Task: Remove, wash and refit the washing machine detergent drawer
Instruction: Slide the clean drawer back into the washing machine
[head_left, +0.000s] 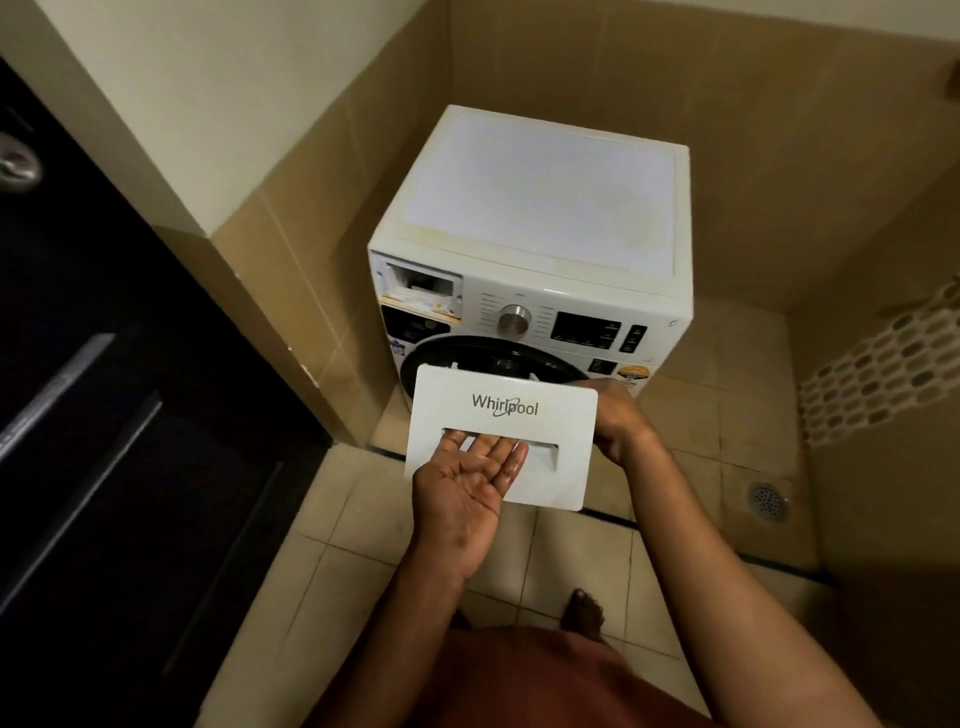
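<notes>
Probably light, stiff, slick plastic: detergent drawer (498, 405) carried with left hand (462, 493) fingers (488, 449) flat in handle recess (540, 456), right hand (618, 415) clasping its side; best supported underneath.

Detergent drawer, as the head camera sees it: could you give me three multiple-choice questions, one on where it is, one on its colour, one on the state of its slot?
1. Where is the detergent drawer?
A) pushed into its slot
B) held by the left hand and right hand in front of the washing machine
C) lying on top of the machine

2. What colour is its front?
A) black
B) white
C) red

3. How is the drawer slot?
A) open, with the drawer out
B) filled by the drawer
C) taped over

Answers:
1 B: the left hand's fingers sit in its handle recess and the right hand grips its side.
2 B: the front is white with grey lettering.
3 A: the opening at the machine's upper left gapes.
</notes>
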